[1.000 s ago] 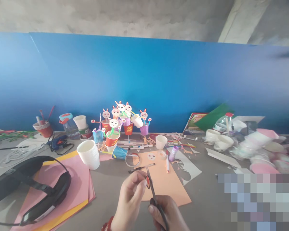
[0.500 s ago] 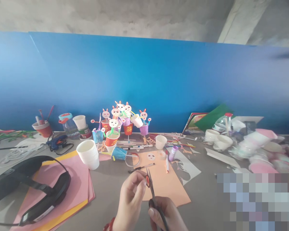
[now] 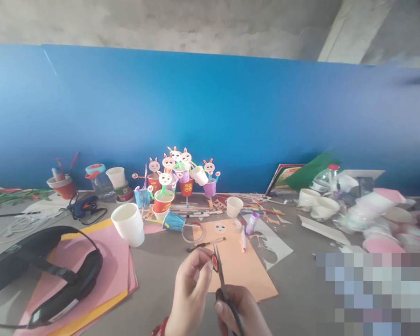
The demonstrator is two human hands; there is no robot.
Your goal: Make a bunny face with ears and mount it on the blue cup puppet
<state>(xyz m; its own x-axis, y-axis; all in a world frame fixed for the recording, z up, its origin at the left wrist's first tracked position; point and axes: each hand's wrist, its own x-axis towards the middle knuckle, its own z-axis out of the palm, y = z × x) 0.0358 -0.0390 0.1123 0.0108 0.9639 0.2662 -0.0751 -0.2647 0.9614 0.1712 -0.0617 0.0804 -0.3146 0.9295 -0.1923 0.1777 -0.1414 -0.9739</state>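
"So, what carries all this?"

"A grey counter [image 3: 154,270]; an orange sheet [image 3: 247,268] lies on it, toward twelve o'clock beyond the hands."

"And each grip?"

"The right hand [image 3: 242,304] curls round the handles of the scissors [image 3: 221,275], tips slightly parted and aimed between eleven and twelve. The left hand [image 3: 192,282] has a narrow pinch, holding a small red-orange oval [image 3: 214,262]."

"Where's the oval from each?"

"At two o'clock from the left, the nearer hand, and eleven from the right. Its long axis runs roughly twelve to six, almost along the blades, on their nine o'clock side. Whether they touch, I can't tell."

"Counts?"

"One sheet, two hands, one pair of scissors, one black pen [image 3: 206,244], one loose face cutout [image 3: 220,227] on the sheet, one oval."
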